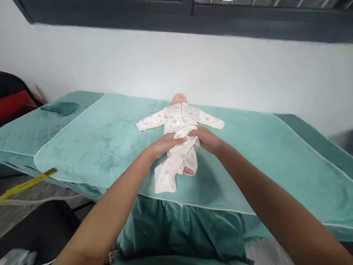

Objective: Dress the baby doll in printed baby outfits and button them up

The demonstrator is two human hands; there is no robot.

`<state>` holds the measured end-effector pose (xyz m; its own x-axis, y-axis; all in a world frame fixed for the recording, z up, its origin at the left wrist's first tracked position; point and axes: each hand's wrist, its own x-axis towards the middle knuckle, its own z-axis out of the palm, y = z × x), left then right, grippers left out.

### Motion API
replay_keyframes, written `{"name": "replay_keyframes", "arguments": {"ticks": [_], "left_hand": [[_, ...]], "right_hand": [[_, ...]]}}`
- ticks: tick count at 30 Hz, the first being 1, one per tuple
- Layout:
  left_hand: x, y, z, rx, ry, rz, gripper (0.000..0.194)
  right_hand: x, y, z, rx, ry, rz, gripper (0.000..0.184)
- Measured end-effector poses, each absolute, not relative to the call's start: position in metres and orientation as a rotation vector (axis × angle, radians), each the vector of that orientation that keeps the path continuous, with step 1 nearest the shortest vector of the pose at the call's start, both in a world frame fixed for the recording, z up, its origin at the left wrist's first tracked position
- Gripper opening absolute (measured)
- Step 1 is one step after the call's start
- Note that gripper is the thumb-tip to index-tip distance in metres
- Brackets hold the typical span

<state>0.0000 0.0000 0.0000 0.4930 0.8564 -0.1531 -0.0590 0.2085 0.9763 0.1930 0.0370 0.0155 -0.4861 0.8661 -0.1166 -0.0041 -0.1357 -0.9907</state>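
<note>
A baby doll [179, 98] lies on its back on the bed, its head toward the wall. It wears a white printed baby romper [180, 115] with both sleeves spread out sideways. Over the doll's lower body, my left hand [167, 144] pinches bunched cloth of the romper's leg part, thumb on top. My right hand [205, 138] grips the same gathered cloth from the other side, its fingertips partly hidden in the folds. One flat trouser leg [166, 179] hangs down to the left. A doll foot [189, 171] shows at the other leg's end.
A teal plush cover [91, 143] with pale piping spreads over the bed. Behind it stands a white wall [124, 62] below a dark window frame [110, 16]. At left are a yellow strap [27, 186], a black seat [41, 232] and a red-and-black item [16, 105].
</note>
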Motion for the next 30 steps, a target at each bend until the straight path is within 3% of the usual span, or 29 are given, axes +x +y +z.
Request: {"name": "replay_keyframes", "arguments": {"ticks": [11, 21, 30], "left_hand": [[0.016, 0.001, -0.017, 0.713, 0.712, 1.137, 0.049], [0.001, -0.01, -0.013, 1.072, 0.862, 0.862, 0.051], [0.011, -0.015, -0.029, 0.772, 0.727, 1.154, 0.053]], "right_hand": [[0.186, 0.03, 0.036, -1.2, -1.983, 1.675, 0.047], [0.191, 0.034, 0.017, -1.017, -1.627, 1.805, 0.041], [0.187, 0.028, 0.03, -1.25, -2.052, 1.709, 0.048]]}}
